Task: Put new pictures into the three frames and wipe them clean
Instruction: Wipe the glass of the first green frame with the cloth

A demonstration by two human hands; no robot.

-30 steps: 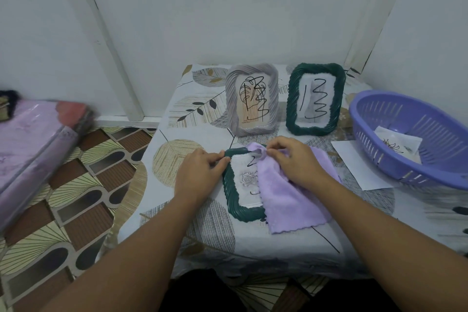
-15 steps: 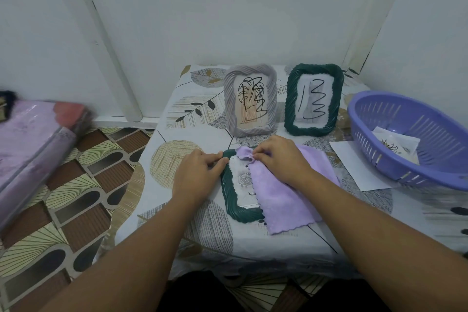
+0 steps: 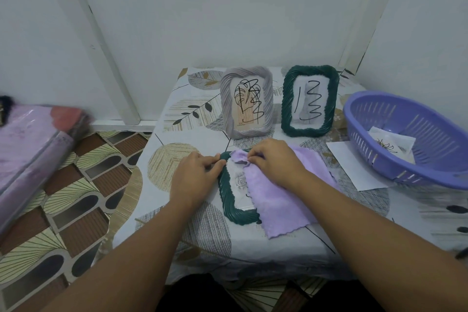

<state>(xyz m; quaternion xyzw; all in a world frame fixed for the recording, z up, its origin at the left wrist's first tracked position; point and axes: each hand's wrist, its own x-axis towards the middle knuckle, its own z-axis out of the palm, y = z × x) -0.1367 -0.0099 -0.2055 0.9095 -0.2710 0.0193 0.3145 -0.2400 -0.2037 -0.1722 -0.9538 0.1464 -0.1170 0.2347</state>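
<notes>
Your left hand (image 3: 195, 180) pinches the ribbed upper-left edge of the dark green frame (image 3: 229, 200) lying flat near the table (image 3: 207, 243) front. Your right hand (image 3: 274, 163) clamps the soft, scallop-edged lilac cloth (image 3: 276, 200) onto its top; the cloth hides the frame's right half. Behind, a grey twisted-rope frame (image 3: 247, 102) and another green frame (image 3: 310, 101) stand upright, scribbled pictures inside. Right, a slotted purple basket (image 3: 405, 139) holds paper.

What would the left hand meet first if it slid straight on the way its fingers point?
Probably the right hand: the left hand points right along the flat green frame, toward the purple cloth bunched there.
</notes>
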